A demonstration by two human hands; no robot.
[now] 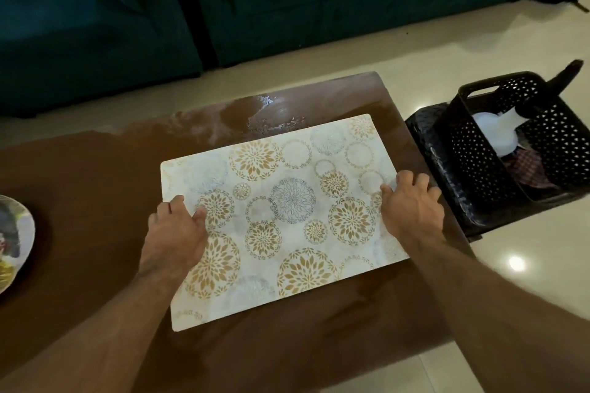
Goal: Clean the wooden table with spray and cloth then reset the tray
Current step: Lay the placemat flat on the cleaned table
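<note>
The tray (pixel 284 210) lies flat on the wooden table (pixel 95 188) in front of me, toward its right end. My left hand (pixel 175 230) rests on the tray's left edge, my right hand (pixel 412 204) on its right edge. A plate (pixel 16 239) sits on the table far to my left. Right of the table, a basket (pixel 498 137) stands on the floor, with a spray bottle (pixel 495 131) and a cloth (pixel 526 166) in it. A sofa (pixel 223 9) stands beyond the table.

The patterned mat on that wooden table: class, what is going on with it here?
A person has both hands on the patterned mat, the left hand at its left edge and the right hand at its right edge, setting it flat on the wooden table. Wet streaks show on the wood beyond it. A black basket stands to the right, and a plate sits at the table's left end.
</note>
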